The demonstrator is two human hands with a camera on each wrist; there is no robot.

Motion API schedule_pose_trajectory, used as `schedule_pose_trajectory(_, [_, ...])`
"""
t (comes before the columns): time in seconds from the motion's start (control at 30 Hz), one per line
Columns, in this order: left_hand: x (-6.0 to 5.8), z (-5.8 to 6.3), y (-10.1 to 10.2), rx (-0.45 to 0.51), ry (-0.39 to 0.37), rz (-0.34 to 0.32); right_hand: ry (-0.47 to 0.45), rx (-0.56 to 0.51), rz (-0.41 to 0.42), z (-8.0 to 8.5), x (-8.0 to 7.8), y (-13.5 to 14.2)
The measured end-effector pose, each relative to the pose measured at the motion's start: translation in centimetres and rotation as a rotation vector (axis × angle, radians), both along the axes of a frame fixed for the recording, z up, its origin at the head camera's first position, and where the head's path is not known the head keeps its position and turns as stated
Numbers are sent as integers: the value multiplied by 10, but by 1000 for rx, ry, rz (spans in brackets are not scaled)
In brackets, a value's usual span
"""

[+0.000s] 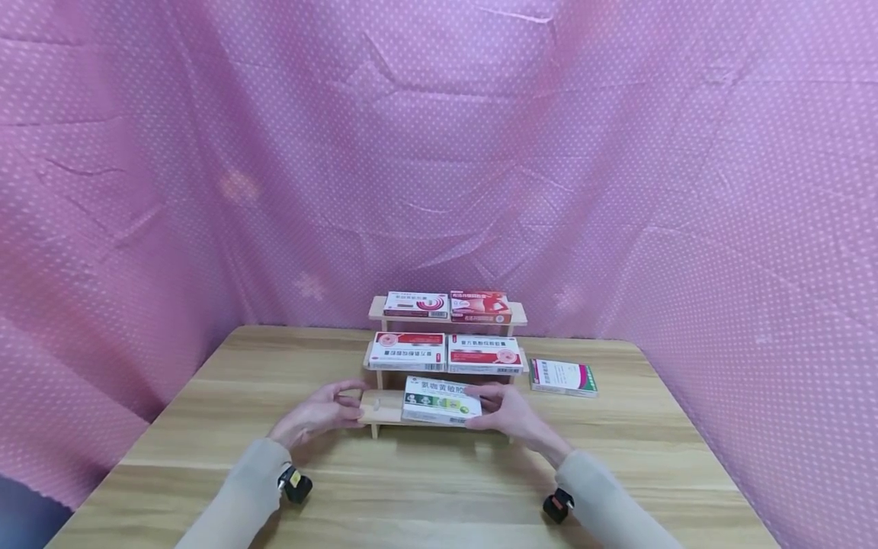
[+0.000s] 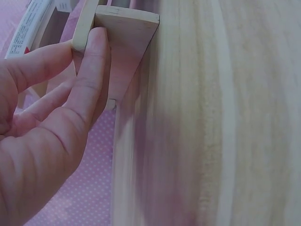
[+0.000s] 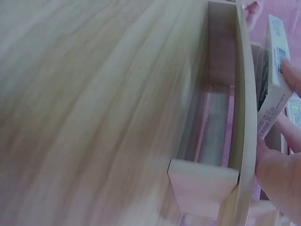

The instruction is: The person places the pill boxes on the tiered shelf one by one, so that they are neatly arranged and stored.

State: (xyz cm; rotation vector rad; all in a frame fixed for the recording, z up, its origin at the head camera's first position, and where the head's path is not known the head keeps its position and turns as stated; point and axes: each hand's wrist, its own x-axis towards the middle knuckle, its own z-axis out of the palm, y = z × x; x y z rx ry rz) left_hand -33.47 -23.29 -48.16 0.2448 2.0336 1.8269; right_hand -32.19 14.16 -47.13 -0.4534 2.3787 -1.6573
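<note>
A small three-tier wooden rack (image 1: 381, 410) stands on the table. My left hand (image 1: 322, 413) pinches the left end of its lowest shelf; the left wrist view shows the fingers (image 2: 89, 70) against the board's end and underside. In my right hand (image 1: 511, 415) is a white and green medicine box (image 1: 439, 400), held by its right end over the lowest shelf. Seen from the right wrist, this box (image 3: 275, 89) tilts above the shelf board (image 3: 247, 108), thumb and fingers on it. Whether its far edge touches the shelf I cannot tell.
Two red and white boxes lie on the middle tier (image 1: 411, 351). The top tier carries a white box (image 1: 415, 303) and a red box (image 1: 480, 305). Right of the rack, a white, green and magenta box (image 1: 564, 377) lies on the wooden table (image 1: 425, 488). Pink dotted cloth (image 1: 439, 152) hangs behind.
</note>
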Motion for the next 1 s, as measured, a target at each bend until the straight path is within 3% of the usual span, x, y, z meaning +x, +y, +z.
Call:
schedule_pose_trajectory(0.3, [-3,1,0,3,-18,4,20,-46,25,-4,-6,-11])
schedule_pose_trajectory(0.67, [-3,2,-3,36,-19,-36,25,12,23,-6,-6,-24])
schedule_pose_trajectory(1.0, [-3,1,-4,27,-4,-50,109,93,28,-9,-10,-40])
